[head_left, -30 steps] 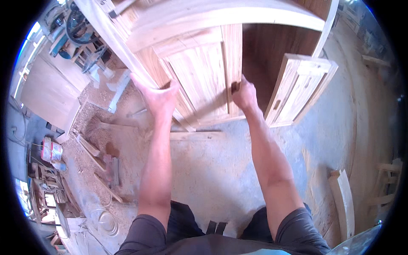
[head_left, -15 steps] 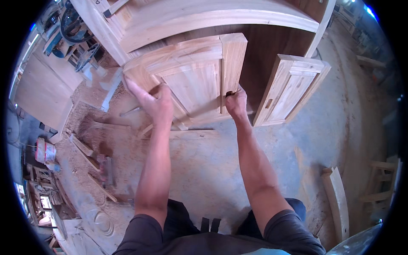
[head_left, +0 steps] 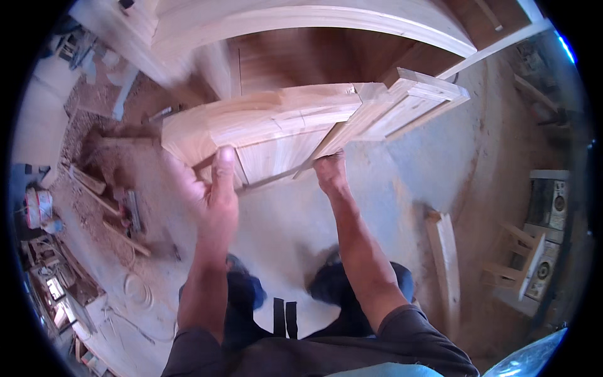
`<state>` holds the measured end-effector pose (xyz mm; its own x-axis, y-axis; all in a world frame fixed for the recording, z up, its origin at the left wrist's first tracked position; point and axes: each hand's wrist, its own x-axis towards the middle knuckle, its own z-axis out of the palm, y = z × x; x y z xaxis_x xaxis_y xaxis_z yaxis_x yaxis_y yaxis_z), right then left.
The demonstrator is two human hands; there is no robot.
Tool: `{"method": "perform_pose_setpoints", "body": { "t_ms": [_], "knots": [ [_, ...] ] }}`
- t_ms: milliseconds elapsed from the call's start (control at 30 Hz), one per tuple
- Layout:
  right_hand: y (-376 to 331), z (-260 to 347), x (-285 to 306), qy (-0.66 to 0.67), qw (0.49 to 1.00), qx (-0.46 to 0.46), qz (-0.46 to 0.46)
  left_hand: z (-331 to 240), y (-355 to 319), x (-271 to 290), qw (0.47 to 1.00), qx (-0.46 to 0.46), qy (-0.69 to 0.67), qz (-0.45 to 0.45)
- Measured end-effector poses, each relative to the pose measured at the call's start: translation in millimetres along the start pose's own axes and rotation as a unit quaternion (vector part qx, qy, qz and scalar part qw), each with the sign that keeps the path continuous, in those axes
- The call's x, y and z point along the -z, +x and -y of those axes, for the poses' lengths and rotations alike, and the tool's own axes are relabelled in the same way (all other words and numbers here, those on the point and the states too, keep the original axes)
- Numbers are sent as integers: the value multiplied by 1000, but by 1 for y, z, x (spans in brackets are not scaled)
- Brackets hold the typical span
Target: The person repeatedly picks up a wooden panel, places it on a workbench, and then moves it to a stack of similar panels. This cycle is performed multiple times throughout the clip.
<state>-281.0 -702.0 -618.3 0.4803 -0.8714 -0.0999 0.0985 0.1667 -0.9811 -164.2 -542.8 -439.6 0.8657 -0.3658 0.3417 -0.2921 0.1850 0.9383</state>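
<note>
Between my hands is a pale wooden cabinet door (head_left: pixel 276 147) with a recessed panel and a thick curved top rail, tilted so its top edge faces up. My left hand (head_left: pixel 210 185) grips the door's left side, thumb on its face; motion blurs the fingers. My right hand (head_left: pixel 331 171) is closed round the right stile low down, its fingertips hidden behind the wood. Beyond the door stands the wooden cabinet (head_left: pixel 314 17), its lower compartment open and dark brown inside. A second panelled door (head_left: pixel 414 107) stands at the cabinet's right, partly behind the held one.
A curved wooden beam (head_left: pixel 445 264) lies on the floor to the right. Farther right are a small wooden frame (head_left: pixel 512 267) and appliance-like units with round dials (head_left: pixel 545 270). Sawdust, offcuts (head_left: pixel 125 239) and a white-and-red bucket (head_left: pixel 39 208) lie to the left.
The held door has come away from the cabinet front and tipped, so its top edge shows more. Both hands stay on it. My view has shifted, and my feet now show below.
</note>
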Motion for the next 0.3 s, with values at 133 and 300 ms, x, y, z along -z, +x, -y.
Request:
{"method": "perform_pose_setpoints", "body": {
  "t_ms": [133, 300],
  "knots": [
    [-62, 43, 5, -38, 968, -153, 194, -90, 1, 69, 969, 194, 46, 146],
    [-134, 66, -42, -108, 911, -271, 293, -182, -23, 167, 915, 393, 85, 37]
  ]
}}
